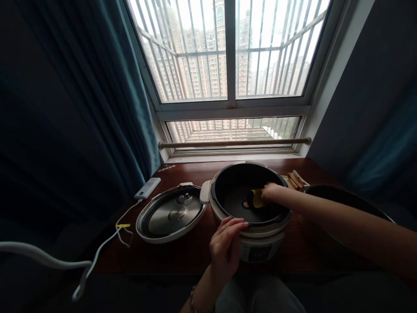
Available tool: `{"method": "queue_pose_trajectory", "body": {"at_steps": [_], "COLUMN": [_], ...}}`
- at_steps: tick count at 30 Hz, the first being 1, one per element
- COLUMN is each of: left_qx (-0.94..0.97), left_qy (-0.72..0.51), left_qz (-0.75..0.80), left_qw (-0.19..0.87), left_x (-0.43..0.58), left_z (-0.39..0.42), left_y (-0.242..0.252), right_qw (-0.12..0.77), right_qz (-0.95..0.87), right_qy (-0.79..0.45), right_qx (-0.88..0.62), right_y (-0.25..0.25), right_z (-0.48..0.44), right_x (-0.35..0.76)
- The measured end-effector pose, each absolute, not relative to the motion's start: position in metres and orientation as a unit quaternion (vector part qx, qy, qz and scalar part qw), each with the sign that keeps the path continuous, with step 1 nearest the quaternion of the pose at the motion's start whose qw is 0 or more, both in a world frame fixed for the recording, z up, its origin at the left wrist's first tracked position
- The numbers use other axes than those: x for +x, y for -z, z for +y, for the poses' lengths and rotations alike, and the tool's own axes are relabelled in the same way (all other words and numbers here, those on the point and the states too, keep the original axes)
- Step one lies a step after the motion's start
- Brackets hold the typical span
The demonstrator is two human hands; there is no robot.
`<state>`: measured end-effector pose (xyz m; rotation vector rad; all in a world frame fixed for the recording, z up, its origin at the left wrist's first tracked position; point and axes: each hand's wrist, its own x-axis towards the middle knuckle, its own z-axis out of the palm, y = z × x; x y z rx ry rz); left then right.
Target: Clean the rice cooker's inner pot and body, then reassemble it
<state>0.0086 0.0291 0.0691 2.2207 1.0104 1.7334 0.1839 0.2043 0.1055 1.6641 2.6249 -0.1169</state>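
Note:
An electric pressure cooker (260, 243) stands on the table in front of me, its lid off and its dark inner pot (231, 195) showing. My right hand (270, 192) reaches down inside the pot. Its fingers close on a yellow sponge (258, 198) with a dark side, held low near a small round mark on the pot's bottom; part of the sponge is hidden by the fingers. On the near rim lies my left hand (226, 243), fingers stretched out along the edge. The thumb side rests by the cooker's outer wall.
Left of the cooker lies its round lid (172, 213), metal inside up. Behind that is a white power bank (148, 188) with a white cable (104, 245) running off left. A large dark pot (345, 195) sits under my right forearm. A window (231, 106) rises behind the table.

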Motion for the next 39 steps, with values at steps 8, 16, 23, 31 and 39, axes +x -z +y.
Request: {"method": "queue_pose_trajectory", "body": {"at_steps": [8, 16, 23, 31, 39], "left_qx": [0.752, 0.742, 0.729, 0.599, 0.625], "left_qy": [-0.571, -0.579, -0.592, -0.681, -0.622], "left_qz": [0.324, 0.328, 0.332, 0.390, 0.470], "left_qw": [0.064, 0.075, 0.085, 0.162, 0.029], "left_x": [0.007, 0.009, 0.012, 0.003, -0.008], "left_z": [0.030, 0.029, 0.027, 0.014, 0.020], "left_y": [-0.067, -0.067, -0.068, -0.064, -0.083], "right_qw": [0.076, 0.109, -0.132, -0.244, -0.263], "right_qz": [0.863, 0.810, 0.717, 0.723, 0.785], "right_qy": [-0.106, -0.077, -0.065, -0.037, 0.020], "right_qx": [0.488, 0.571, 0.681, 0.645, 0.561], "right_y": [-0.147, -0.162, -0.149, -0.139, -0.143], "right_z": [0.197, 0.140, 0.073, 0.027, 0.042], "right_x": [0.195, 0.210, 0.198, 0.122, 0.077]}}
